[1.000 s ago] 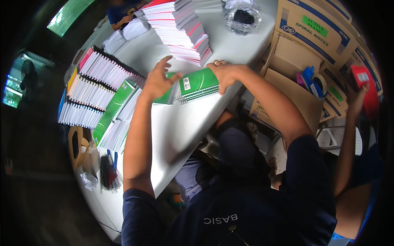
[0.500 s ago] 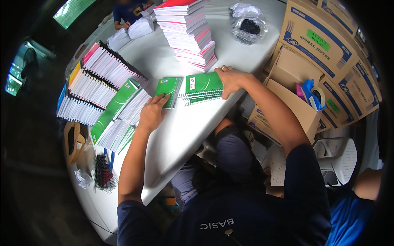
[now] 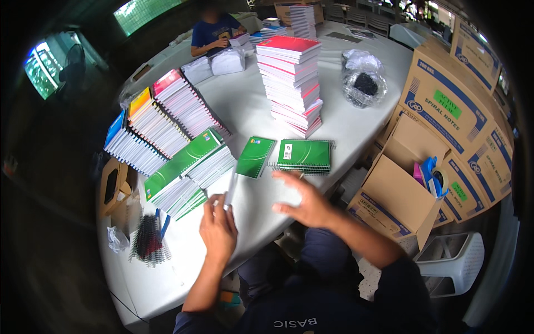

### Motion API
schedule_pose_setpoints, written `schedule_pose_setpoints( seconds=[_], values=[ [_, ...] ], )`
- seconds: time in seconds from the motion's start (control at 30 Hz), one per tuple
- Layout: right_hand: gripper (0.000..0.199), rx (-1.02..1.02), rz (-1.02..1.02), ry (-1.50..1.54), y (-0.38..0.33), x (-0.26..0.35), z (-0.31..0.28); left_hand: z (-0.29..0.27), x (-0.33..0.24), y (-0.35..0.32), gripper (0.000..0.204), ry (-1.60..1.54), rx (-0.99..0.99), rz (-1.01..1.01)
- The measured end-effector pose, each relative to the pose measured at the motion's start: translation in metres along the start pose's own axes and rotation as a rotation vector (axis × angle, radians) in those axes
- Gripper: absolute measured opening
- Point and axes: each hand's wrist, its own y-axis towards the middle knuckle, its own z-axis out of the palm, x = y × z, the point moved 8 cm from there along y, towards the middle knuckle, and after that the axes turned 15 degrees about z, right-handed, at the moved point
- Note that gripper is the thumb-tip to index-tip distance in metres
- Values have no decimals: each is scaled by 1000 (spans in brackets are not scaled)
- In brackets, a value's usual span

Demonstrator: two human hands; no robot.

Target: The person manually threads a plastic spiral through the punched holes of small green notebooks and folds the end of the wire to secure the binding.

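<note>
My left hand [image 3: 218, 231] pinches a thin notebook [image 3: 231, 188], blurred and seen nearly edge-on, its pale side upright. My right hand [image 3: 308, 203] is open in the air, fingers and thumb spread, with nothing in it. Just beyond its fingertips lies a small stack of green spiral notebooks [image 3: 308, 154] with a white label on the top cover. To the left of that stack, a green notebook [image 3: 256, 157] lies flat. Left of my left hand, leaning green-covered notebooks [image 3: 183, 161] stand in a tilted row with loose white page edges showing.
Rows of blue, yellow and red notebooks [image 3: 161, 119] stand at the left. A tall red-covered stack [image 3: 289, 83] rises at the back. Black spiral coils [image 3: 149, 239] lie front left. Cardboard boxes [image 3: 450, 111] and a white stool [image 3: 456, 261] are right; another person [image 3: 214, 36] sits across.
My right hand has let go of the green stack and drawn back toward me. My left hand has come nearer and now holds a thin notebook upright. The view has tilted up.
</note>
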Motion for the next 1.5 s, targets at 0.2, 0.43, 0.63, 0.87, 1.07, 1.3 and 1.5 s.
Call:
schedule_pose_setpoints(
  seconds=[0.2, 0.43, 0.63, 0.87, 1.07, 1.3, 1.5],
  values=[
    [50, -272, 177, 523, -19, -24, 86, 34, -48, -47, 57, -475, 195, 16],
    [37, 144, -173, 265, 0, 18, 81, 4, 52, -59, 58, -695, -332, -306],
    [38, 188, -222, 397, 20, 0, 94, 57, 63, -72, 22, -1029, -194, -517],
    [28, 305, 32, 338, 29, -29, 106, 47, 71, -82, 36, -958, -331, -498],
    [28, 294, -69, 288, 37, -21, 105, 43, 67, -71, 30, -667, 19, -499],
    [29, 355, -14, 317, 35, -32, 107, -62, 197, -98, 28, 697, -16, -498],
    [29, 381, -14, 357, 32, -29, 107, -55, 269, -136, 30, 666, 68, -564]
  ],
)
